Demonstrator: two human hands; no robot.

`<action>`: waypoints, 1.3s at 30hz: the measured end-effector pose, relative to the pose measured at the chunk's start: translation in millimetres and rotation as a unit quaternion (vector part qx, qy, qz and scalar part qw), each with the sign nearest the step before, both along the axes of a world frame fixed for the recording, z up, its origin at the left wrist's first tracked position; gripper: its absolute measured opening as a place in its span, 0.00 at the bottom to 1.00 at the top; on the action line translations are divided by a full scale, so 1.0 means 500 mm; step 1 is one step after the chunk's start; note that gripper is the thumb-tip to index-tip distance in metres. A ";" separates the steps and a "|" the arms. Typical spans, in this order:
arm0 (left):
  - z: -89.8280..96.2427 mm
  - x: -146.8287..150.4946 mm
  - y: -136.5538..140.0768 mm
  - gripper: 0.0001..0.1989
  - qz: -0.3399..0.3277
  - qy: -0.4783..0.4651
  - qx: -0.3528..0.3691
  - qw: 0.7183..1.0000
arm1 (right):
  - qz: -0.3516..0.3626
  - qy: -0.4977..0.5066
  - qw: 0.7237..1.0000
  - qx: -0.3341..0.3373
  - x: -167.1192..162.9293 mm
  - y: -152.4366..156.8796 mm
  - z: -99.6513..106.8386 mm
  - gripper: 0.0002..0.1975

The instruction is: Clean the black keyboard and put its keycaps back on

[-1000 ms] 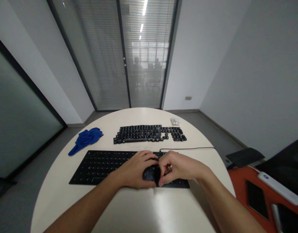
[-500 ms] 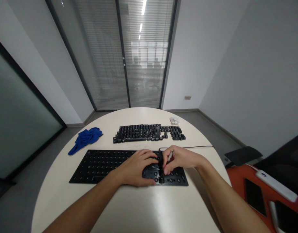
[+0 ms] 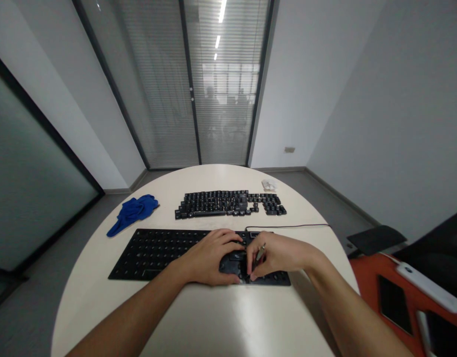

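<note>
A black keyboard base (image 3: 161, 253) with its keycaps off lies near the front of the table. My left hand (image 3: 213, 258) rests across the right half of this base, fingers apart, with the thumb at the near edge. Beside it, my right hand (image 3: 269, 253) pinches a slim metal tool (image 3: 261, 252) that slants down toward the base. The tool's kind is unclear, and its tip is hidden by my fingers. Behind the base, loose black keycaps (image 3: 209, 203) are laid out in keyboard order, with gaps toward the right.
A crumpled blue cloth (image 3: 137, 209) lies at the table's left. Small pale items in a clear bag (image 3: 269, 185) sit at the back right. A black cable (image 3: 299, 225) runs off the right edge of the round table (image 3: 199, 322). Phones and a white power strip (image 3: 429, 286) lie on an orange seat.
My right hand has shifted slightly toward me over the keyboard base, still pinching the tool. My left hand stays in place on the base.
</note>
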State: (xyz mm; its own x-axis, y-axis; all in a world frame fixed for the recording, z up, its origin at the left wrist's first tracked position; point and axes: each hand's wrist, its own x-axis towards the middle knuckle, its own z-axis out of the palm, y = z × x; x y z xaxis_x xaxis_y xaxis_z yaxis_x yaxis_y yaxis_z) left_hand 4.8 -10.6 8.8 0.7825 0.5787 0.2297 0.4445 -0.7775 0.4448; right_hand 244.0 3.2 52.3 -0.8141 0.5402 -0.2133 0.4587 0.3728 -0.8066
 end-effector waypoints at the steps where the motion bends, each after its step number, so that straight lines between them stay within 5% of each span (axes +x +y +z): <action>1: -0.001 0.000 0.000 0.32 0.000 -0.001 0.000 1.000 | 0.003 -0.005 1.000 0.010 -0.002 -0.003 0.002 0.09; 7: -0.003 -0.001 0.001 0.33 0.001 -0.001 -0.001 1.000 | -0.008 -0.027 0.997 0.065 -0.006 -0.020 0.016 0.09; 17: 0.005 0.001 -0.001 0.31 -0.002 0.008 -0.002 1.000 | -0.012 0.049 0.996 -0.069 0.010 0.014 -0.010 0.08; 26: 0.005 0.002 -0.001 0.31 -0.009 -0.002 -0.001 1.000 | -0.018 0.034 0.995 -0.093 0.012 0.027 -0.024 0.18; 39: -0.001 0.001 0.002 0.28 -0.001 0.003 0.002 1.000 | -0.015 -0.063 0.993 0.104 -0.016 -0.023 0.028 0.07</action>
